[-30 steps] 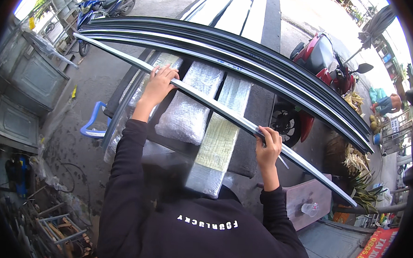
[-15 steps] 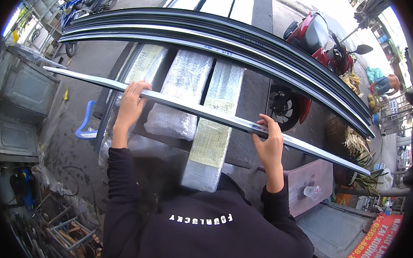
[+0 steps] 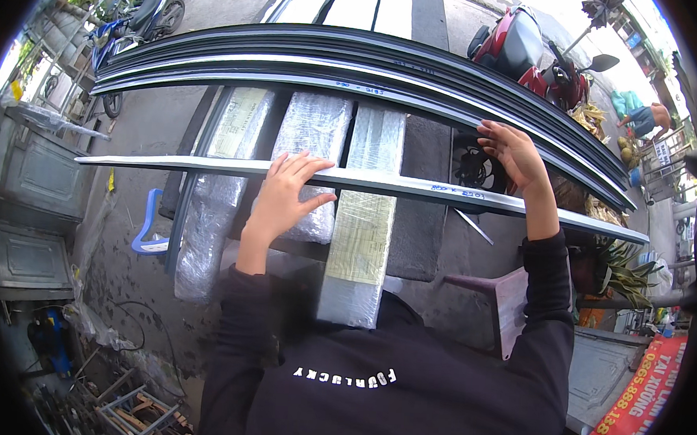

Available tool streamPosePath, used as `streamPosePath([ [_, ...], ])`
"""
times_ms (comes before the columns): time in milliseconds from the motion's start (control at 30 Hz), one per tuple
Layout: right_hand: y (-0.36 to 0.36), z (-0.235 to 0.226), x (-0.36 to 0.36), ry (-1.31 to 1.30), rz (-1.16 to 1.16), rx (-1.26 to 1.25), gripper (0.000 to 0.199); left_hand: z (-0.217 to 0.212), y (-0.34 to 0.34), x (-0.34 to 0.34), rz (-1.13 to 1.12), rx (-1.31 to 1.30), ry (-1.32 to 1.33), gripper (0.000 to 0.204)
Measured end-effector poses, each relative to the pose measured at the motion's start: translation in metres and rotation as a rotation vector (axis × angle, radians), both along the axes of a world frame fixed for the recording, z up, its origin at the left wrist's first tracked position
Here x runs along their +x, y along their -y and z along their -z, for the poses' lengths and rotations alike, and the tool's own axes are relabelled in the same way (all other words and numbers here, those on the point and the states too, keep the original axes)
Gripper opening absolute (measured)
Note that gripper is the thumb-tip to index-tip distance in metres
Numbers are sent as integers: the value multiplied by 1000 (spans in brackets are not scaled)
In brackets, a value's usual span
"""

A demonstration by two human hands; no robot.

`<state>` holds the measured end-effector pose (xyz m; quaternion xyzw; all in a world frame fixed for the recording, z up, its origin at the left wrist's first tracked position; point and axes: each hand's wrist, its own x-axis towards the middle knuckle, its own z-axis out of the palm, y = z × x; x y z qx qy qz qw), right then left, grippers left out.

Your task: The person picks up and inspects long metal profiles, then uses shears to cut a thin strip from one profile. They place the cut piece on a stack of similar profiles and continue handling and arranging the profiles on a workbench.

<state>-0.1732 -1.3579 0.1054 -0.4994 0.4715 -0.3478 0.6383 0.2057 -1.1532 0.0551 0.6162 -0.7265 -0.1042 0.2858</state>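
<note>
A long, slim metal profile, silver on top with blue handwriting, lies crosswise in front of me over plastic-wrapped bundles. My left hand rests on it left of its middle, fingers stretched over the silver face and thumb apart. Off the profile, my right hand is raised just beyond its right half with fingers parted and slightly bent. That hand is nearest to a stack of long black and silver profiles, which runs across the far side. Whether its fingertips touch the stack I cannot tell.
A red motorbike stands beyond the stack at right, a blue one at far left. A blue plastic frame is on the ground at left. At right are a brownish bench, a red banner and a distant person.
My right hand has let go of the profile and moved up and right toward the stack. The left hand has shifted right along the profile, whose right end has swung farther away.
</note>
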Motion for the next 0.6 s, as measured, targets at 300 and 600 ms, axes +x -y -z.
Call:
streamPosePath([
  [300, 27, 0, 45, -1284, -456, -1146, 31, 1, -12, -1, -17, -99, -4, 30],
  [600, 56, 52, 82, -1462, -559, -1653, 32, -1, -30, 10, 14, -147, -10, 30],
])
